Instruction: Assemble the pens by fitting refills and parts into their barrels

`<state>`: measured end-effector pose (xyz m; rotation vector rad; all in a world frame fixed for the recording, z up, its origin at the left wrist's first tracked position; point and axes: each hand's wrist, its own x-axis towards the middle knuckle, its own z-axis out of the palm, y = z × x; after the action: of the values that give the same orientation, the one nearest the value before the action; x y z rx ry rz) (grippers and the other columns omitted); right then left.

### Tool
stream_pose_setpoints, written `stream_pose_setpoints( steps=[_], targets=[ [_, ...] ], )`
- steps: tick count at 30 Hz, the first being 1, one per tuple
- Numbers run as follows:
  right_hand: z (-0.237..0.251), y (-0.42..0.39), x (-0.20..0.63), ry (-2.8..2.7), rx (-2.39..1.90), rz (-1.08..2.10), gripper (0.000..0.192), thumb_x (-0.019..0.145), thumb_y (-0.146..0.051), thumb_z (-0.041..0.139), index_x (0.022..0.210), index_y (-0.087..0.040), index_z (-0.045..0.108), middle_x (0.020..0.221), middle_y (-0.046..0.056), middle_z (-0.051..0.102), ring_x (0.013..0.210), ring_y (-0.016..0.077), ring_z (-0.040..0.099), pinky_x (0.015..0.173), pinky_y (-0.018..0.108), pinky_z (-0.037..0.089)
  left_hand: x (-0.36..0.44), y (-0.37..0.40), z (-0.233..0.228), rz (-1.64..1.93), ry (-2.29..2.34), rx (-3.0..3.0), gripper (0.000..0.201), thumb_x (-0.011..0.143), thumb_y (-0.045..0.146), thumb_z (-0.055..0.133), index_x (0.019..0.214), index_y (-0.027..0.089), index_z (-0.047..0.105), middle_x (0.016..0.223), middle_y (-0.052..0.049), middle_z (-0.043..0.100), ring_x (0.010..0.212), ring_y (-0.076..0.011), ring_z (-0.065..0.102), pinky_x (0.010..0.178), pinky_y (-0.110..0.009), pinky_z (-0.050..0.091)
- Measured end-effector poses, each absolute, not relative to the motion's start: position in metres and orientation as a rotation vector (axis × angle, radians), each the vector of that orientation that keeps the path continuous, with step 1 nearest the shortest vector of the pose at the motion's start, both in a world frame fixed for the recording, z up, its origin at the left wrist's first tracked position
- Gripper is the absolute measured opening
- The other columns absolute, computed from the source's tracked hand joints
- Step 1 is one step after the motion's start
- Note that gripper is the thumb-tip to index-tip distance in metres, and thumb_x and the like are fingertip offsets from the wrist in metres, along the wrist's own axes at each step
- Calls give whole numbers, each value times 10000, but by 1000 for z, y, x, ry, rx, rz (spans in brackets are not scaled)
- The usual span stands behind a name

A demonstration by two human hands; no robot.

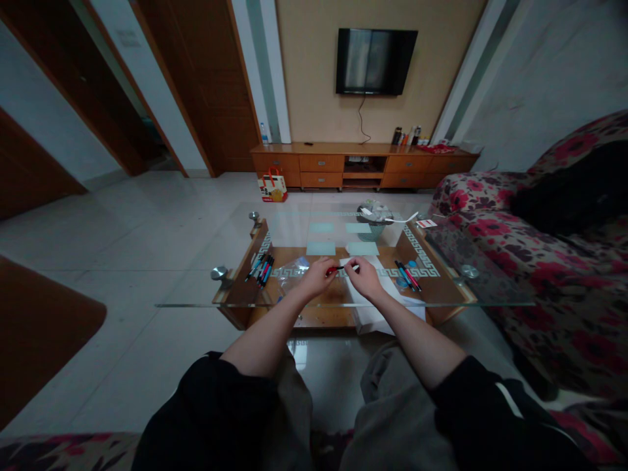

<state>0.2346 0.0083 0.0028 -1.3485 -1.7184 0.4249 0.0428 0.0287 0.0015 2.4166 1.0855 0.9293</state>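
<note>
- Pale floor tiles run out to a low wooden cabinet (pixel 363 167) under a wall-mounted television (pixel 375 60), and a flowered sofa (pixel 554 261) stands on your right.
- You sit at a glass coffee table (pixel 490 297), both forearms reaching over its near edge.
- Your left hand (pixel 318 276) is closed around the near end of a red pen (pixel 337 268), fingers curled tight on it.
- Your right hand (pixel 364 275) pinches the pen's other end, so the pen lies level between the two hands, just above the glass.
- What the right fingertips hold may be a cap, but it is too small to tell.
- White paper (pixel 387 307) lies under your right wrist.
- A cluster of pens (pixel 261 268) rests at the table's left end, another pen group (pixel 407 275) at the right.
- A clear plastic bag (pixel 290 269) sits just beside your left hand.
</note>
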Motion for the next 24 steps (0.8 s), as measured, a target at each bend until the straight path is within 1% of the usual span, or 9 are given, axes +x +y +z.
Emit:
stream_pose_setpoints(
  steps=[4,6,10,12,14,17,19,22,24],
  targets=[
    [5,8,235,-1767,-1341,352,383,944,-440,478,661,-216,606,749,45,630,776,205,590,756,320,458,44,27,4,902,1084,2416,178,880,175,541,979,179,689,908,-59,615,867,-182,565,790,-284,448],
    [5,8,236,-1759,-1355,353,408,955,-455,461,658,-217,608,745,47,628,781,208,591,764,326,456,45,27,5,892,1091,2418,169,882,177,542,966,179,689,911,-59,614,872,-182,565,790,-283,448],
    [5,7,235,-1699,-1363,404,210,891,-384,556,822,-209,650,860,42,658,779,195,595,748,321,469,45,27,5,901,1097,2425,154,882,174,545,953,176,682,909,-57,611,865,-178,564,778,-275,445],
    [5,7,235,-1719,-1355,405,148,859,-337,581,843,-205,646,887,44,652,778,189,589,747,316,472,45,28,4,908,1098,2430,134,878,170,550,922,171,677,899,-56,610,856,-175,563,769,-270,443],
    [6,7,234,-1753,-1348,386,160,874,-328,563,808,-201,634,866,47,638,802,193,584,757,314,468,45,29,3,919,1094,2432,127,874,164,555,913,172,676,894,-52,610,853,-172,564,767,-268,443],
    [7,7,234,-1798,-1349,353,299,937,-370,504,713,-197,601,809,53,617,832,200,577,787,314,453,46,31,0,942,1069,2429,160,869,151,555,957,184,684,898,-45,615,855,-169,568,777,-271,449],
    [7,6,234,-1807,-1353,355,337,955,-394,490,706,-194,598,807,54,616,831,198,574,798,311,446,46,31,-1,952,1055,2426,171,865,145,558,970,188,686,902,-43,618,857,-168,569,777,-271,451],
    [8,6,234,-1791,-1361,376,235,925,-370,545,797,-191,625,854,49,628,836,193,575,797,302,444,46,31,-2,957,1065,2423,134,862,147,565,928,181,677,898,-43,617,851,-165,570,761,-263,450],
    [8,6,234,-1798,-1369,365,188,910,-340,565,812,-192,626,860,47,628,844,194,575,803,301,440,46,30,-1,953,1076,2424,115,864,150,565,900,178,671,891,-42,614,847,-164,570,754,-259,449]
  ],
)
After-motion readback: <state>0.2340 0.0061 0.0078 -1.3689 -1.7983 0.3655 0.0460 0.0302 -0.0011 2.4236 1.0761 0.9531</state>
